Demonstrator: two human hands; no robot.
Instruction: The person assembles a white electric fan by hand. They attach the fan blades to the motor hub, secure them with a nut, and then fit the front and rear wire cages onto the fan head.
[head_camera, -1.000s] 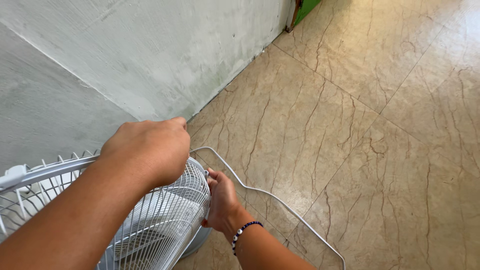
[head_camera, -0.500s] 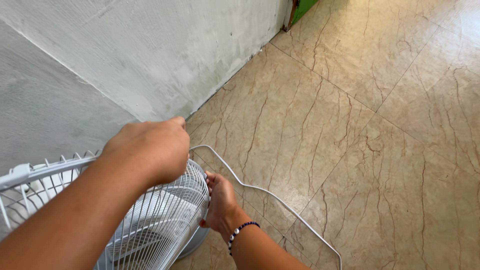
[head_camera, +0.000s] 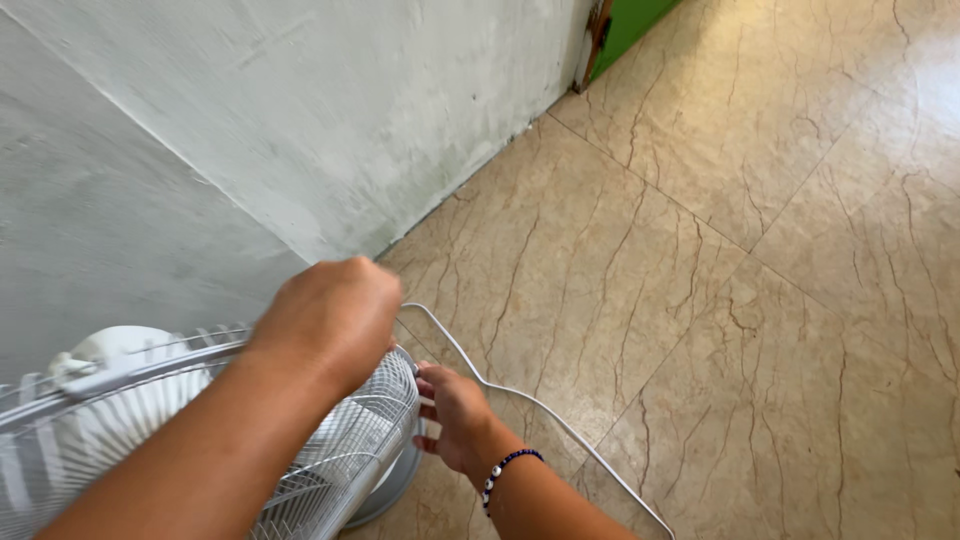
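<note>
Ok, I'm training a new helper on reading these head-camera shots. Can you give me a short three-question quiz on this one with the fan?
1. True or false: both hands are at the rim of the white fan guard.
2. Which wrist wears the beaded bracelet? A) left B) right C) neither
3. What thin white thing runs over the tiled floor from the fan toward the lower right?

Key:
1. True: the left hand lies on top of the rim, and the right hand is at its side edge.
2. B.
3. A bent white wire band, one end near the hands; the grey wall stands behind.
</note>
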